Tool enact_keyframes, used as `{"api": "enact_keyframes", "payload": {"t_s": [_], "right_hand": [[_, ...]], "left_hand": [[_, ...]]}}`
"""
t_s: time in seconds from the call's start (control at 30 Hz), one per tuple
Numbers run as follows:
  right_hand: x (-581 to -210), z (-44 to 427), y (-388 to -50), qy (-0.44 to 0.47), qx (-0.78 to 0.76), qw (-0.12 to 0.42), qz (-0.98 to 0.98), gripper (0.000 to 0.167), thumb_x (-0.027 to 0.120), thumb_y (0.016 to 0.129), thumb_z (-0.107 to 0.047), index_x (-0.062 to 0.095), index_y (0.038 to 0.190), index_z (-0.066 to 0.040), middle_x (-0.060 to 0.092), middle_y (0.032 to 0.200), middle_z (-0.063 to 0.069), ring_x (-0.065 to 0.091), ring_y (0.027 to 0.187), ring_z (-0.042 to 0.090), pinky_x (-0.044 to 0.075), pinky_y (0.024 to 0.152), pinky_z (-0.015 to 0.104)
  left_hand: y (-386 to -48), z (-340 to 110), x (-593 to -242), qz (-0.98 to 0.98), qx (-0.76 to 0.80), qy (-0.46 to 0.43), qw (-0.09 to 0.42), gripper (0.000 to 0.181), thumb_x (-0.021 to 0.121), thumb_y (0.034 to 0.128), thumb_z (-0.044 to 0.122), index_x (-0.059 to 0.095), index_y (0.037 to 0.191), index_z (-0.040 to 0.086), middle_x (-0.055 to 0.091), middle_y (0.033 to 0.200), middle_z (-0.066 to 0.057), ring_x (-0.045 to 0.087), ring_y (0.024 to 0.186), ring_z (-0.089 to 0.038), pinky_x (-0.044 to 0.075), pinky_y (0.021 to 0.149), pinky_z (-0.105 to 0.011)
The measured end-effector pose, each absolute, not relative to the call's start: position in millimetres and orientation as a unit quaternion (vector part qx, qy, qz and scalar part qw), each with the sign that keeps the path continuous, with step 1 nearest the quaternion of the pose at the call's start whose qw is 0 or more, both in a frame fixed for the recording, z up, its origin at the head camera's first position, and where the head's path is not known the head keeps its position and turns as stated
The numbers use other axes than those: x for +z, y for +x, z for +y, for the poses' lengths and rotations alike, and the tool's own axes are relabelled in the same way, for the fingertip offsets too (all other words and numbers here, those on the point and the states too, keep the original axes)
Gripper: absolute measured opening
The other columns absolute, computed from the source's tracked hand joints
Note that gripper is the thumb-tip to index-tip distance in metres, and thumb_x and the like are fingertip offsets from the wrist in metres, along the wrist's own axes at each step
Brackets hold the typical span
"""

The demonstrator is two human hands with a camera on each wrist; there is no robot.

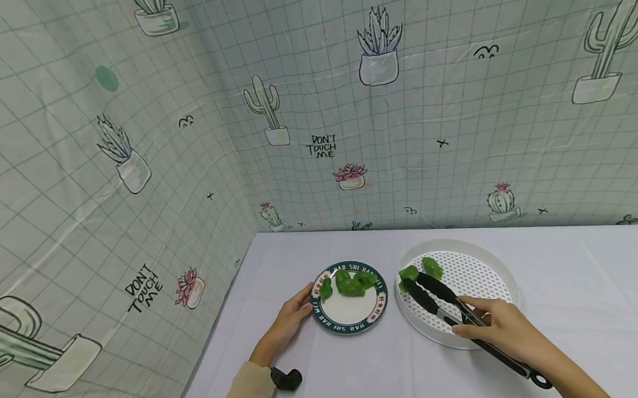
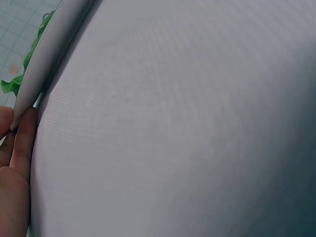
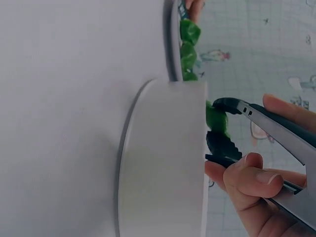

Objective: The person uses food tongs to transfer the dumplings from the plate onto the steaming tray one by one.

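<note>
My left hand (image 1: 285, 327) pinches the left rim of a small green-bordered plate (image 1: 346, 312); the left wrist view has the thumb and fingers on either side of the plate's edge (image 2: 49, 54). Several green pepper-like pieces (image 1: 350, 286) lie on its upper half. In my right hand (image 1: 501, 327) are black-tipped metal tongs (image 1: 438, 289), their arms apart. The tips reach a green piece (image 1: 407, 272) at the left of a round white perforated tray (image 1: 479, 269), beside another green piece (image 1: 432, 267). The right wrist view shows the tongs (image 3: 281, 133) just over the tray's wall (image 3: 163, 163).
Plate and tray stand side by side on a white-covered table (image 1: 361, 377), a narrow gap between them. Cloth printed with cacti (image 1: 379, 69) hangs behind the table and along its left side. A black device (image 1: 286, 379) is at my left wrist.
</note>
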State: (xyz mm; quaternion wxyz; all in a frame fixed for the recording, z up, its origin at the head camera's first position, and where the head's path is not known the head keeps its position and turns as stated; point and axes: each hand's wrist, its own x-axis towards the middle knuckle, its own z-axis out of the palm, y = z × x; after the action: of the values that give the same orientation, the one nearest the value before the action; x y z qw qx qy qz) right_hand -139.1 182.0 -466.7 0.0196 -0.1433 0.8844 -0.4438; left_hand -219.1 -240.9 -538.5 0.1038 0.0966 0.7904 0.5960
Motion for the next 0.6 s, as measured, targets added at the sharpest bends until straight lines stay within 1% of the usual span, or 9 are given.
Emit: {"api": "enact_keyframes", "payload": {"t_s": [0.13,0.3,0.47,0.6], "right_hand": [[-469,185,-144,-0.148,-0.437,0.025,0.887,0.064,0.078,0.085,-0.025,0.056,0.130,0.015,0.035,0.062,-0.007,0.025,0.051,0.003,0.028,0.044,0.021],[-472,186,-148,-0.157,-0.436,0.037,0.885,0.064,0.078,0.085,-0.023,0.055,0.128,0.019,0.032,0.059,-0.008,0.025,0.051,0.004,0.028,0.044,0.022],[-474,186,-154,-0.155,-0.434,0.046,0.886,0.065,0.078,0.084,-0.022,0.055,0.127,0.020,0.026,0.058,-0.008,0.021,0.050,0.005,0.025,0.045,0.021],[-474,185,-157,-0.150,-0.437,0.054,0.885,0.066,0.079,0.083,-0.022,0.055,0.126,0.021,0.027,0.056,-0.008,0.020,0.050,0.005,0.024,0.044,0.020]], "left_hand": [[-218,-240,-538,0.791,0.595,0.100,0.103,0.053,0.045,0.1033,0.001,0.027,0.153,-0.006,0.027,0.159,-0.022,0.022,0.147,-0.037,0.017,0.118,-0.050],[-218,-240,-540,0.791,0.595,0.096,0.106,0.053,0.043,0.1033,0.000,0.027,0.153,-0.006,0.025,0.159,-0.021,0.022,0.147,-0.037,0.016,0.119,-0.049],[-219,-240,-540,0.794,0.592,0.088,0.107,0.053,0.043,0.1037,0.001,0.027,0.154,-0.005,0.025,0.160,-0.019,0.021,0.148,-0.035,0.017,0.119,-0.048],[-219,-240,-539,0.794,0.593,0.086,0.105,0.053,0.044,0.1040,0.001,0.027,0.154,-0.004,0.026,0.160,-0.019,0.021,0.148,-0.035,0.017,0.119,-0.048]]}}
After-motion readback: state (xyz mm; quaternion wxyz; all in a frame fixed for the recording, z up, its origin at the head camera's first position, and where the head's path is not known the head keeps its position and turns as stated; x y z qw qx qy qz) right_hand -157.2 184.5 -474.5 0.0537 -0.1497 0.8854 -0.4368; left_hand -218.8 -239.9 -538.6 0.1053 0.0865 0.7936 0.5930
